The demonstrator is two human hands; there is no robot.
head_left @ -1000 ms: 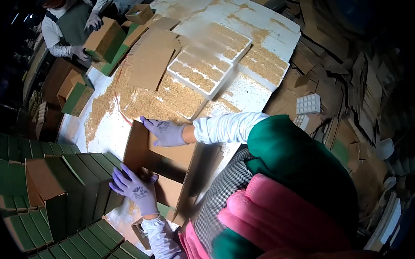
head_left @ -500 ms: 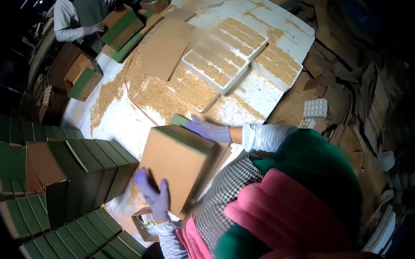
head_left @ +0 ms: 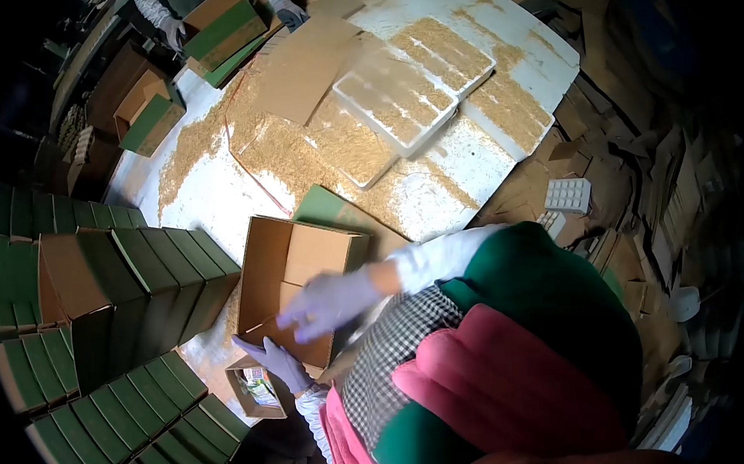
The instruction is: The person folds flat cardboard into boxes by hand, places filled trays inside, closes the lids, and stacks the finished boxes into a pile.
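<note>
A cardboard box (head_left: 266, 265) stands in front of me with its opening up, showing the bare brown inside. My left hand (head_left: 279, 364), in a pale purple glove, rests along its near rim with fingers stretched out. Over the opening hovers my right hand (head_left: 330, 304), gloved the same way; it is blurred, but its fingers look apart and nothing shows in them. A flat green cardboard piece (head_left: 327, 207) lies just behind the box. Beside my left hand sits a small carton (head_left: 279, 409) with printed packets inside.
Stacked green boxes (head_left: 142, 403) fill the left side. White trays (head_left: 401, 148) with grain-like husks and a brown cardboard sheet (head_left: 305, 77) lie across the table. At the far side, a co-worker's gloved hands (head_left: 172, 32) are by another green box (head_left: 224, 27). Cardboard scraps (head_left: 609, 164) cover the right.
The box has turned over, from its closed brown face to its open side. My right hand has left its far edge and moved over the opening; my left hand has shifted lower to the rim.
</note>
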